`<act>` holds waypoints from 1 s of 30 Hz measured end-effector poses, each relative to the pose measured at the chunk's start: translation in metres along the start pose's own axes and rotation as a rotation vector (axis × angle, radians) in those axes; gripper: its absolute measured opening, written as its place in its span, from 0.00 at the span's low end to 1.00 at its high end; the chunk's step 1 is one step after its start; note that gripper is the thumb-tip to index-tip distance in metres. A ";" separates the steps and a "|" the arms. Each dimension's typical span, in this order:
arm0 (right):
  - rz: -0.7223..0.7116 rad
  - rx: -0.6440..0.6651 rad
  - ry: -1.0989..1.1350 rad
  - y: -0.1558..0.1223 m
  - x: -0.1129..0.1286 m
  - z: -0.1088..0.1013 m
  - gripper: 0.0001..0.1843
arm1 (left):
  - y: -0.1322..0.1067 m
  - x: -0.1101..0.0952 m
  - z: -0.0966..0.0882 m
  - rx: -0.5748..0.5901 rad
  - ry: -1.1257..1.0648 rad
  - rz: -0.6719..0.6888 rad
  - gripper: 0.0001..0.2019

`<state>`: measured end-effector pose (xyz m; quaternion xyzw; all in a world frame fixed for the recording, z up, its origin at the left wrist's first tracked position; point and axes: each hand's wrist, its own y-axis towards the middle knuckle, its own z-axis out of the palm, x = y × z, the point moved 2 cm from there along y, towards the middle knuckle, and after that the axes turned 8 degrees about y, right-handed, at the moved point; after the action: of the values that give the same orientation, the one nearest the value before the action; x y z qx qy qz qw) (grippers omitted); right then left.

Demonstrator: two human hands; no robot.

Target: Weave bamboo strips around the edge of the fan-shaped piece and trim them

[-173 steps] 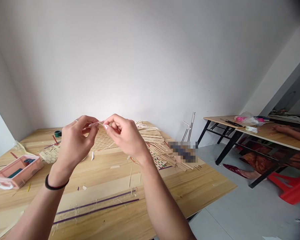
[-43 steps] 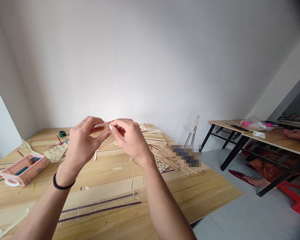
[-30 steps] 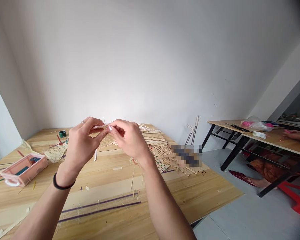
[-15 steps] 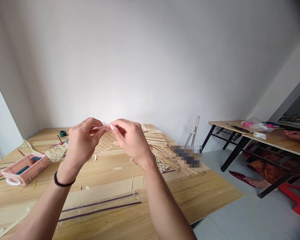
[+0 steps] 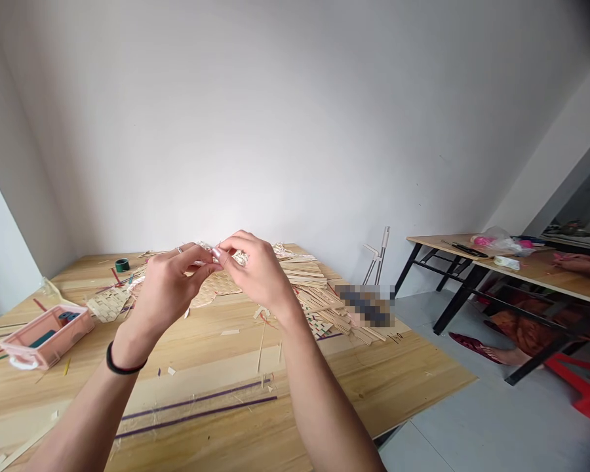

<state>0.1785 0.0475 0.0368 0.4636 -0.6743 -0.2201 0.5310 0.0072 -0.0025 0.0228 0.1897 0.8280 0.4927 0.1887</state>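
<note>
At the far edge of the surface is the woven piece, judged light, flexible, crushable; best held by its rim. The left hand pinches there; the right hand has fingertips together, contents indiscernible.

I see the person's two hands raised in front of them, fingertips meeting or nearly so. On the left hand the fingers bend over above the thumb, which reaches toward the right fingertips. The right hand pinches, its thumb tilted toward the left fingers and its forefinger arched above. Its other fingers curl behind that pinch. Both wrists sit behind the fingers, and the left forearm and right forearm spread well apart.
</note>
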 end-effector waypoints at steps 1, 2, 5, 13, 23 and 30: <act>0.011 0.019 0.026 0.000 0.000 0.000 0.09 | 0.000 0.000 0.000 0.010 0.006 0.009 0.07; 0.017 0.031 0.043 0.000 0.000 0.001 0.09 | 0.000 -0.001 0.000 0.020 0.009 0.013 0.07; 0.021 0.045 0.061 0.000 0.001 0.001 0.12 | 0.001 -0.002 0.000 0.048 -0.010 -0.009 0.08; 0.069 0.044 0.096 0.000 0.002 0.001 0.12 | 0.002 -0.003 -0.001 0.063 -0.050 -0.004 0.06; 0.097 0.074 0.093 0.000 0.004 -0.001 0.15 | 0.000 -0.009 0.000 0.052 0.007 0.049 0.05; 0.100 0.088 0.109 0.000 0.006 -0.001 0.16 | 0.001 -0.009 -0.004 0.019 -0.053 0.132 0.06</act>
<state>0.1788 0.0426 0.0404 0.4634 -0.6757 -0.1382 0.5564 0.0133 -0.0097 0.0262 0.2587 0.8129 0.4912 0.1760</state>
